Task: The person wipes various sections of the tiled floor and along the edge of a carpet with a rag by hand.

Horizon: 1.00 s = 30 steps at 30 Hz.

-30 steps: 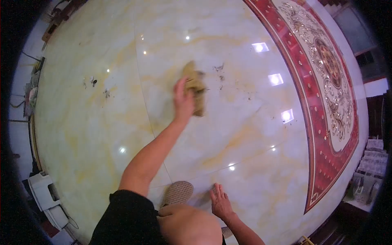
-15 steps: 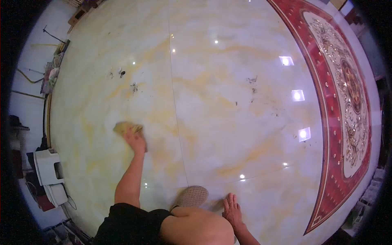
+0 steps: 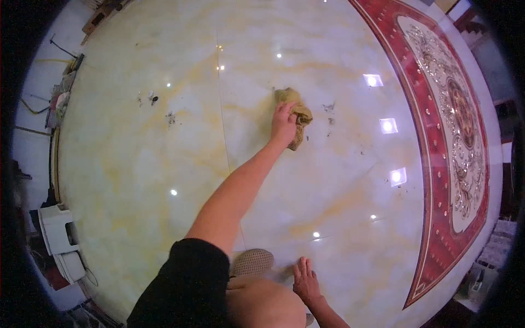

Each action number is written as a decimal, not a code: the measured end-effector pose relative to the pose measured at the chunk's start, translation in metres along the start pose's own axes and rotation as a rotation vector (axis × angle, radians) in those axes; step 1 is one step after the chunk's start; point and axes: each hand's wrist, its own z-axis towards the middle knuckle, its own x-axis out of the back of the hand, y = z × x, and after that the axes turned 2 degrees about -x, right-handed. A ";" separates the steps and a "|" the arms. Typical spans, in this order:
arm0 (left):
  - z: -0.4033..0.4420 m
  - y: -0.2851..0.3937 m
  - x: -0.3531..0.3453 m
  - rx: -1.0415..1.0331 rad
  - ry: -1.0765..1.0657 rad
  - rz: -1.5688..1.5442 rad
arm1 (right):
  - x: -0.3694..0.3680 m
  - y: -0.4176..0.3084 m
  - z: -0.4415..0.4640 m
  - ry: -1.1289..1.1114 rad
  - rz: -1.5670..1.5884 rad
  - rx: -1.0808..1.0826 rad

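The left hand (image 3: pixel 283 124) grips a bunched brown cloth (image 3: pixel 302 116) on the glossy marbled floor (image 3: pixel 328 180), upper centre; the right hand (image 3: pixel 307 284), fingers extended, is lower centre. Dark specks (image 3: pixel 171 118) dot the upper left; a red patterned panel (image 3: pixel 444 142) curves along the right.

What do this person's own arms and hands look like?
The left hand and right hand are bare, with no glove or watch visible. A plain black sleeve leaves the left forearm uncovered. No sleeve shows on the right forearm.
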 end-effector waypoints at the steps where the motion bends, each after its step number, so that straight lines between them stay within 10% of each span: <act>1: -0.004 0.010 0.012 0.016 0.029 -0.113 | 0.000 0.001 -0.001 -0.004 0.007 -0.007; 5: -0.048 -0.014 0.101 0.093 0.156 -0.388 | 0.000 0.000 0.002 -0.028 0.025 -0.029; 12: -0.212 -0.168 0.346 0.300 0.698 0.525 | -0.002 -0.002 0.001 -0.070 0.074 -0.076; 15: -0.304 -0.303 0.436 0.225 0.875 -0.032 | -0.003 0.001 0.001 -0.052 0.099 -0.063; 18: -0.308 -0.266 0.425 0.597 0.635 1.040 | 0.014 -0.003 0.003 -0.105 0.121 -0.067; 30: -0.020 -0.208 0.293 0.095 0.487 0.756 | 0.017 0.005 0.004 -0.124 0.070 -0.033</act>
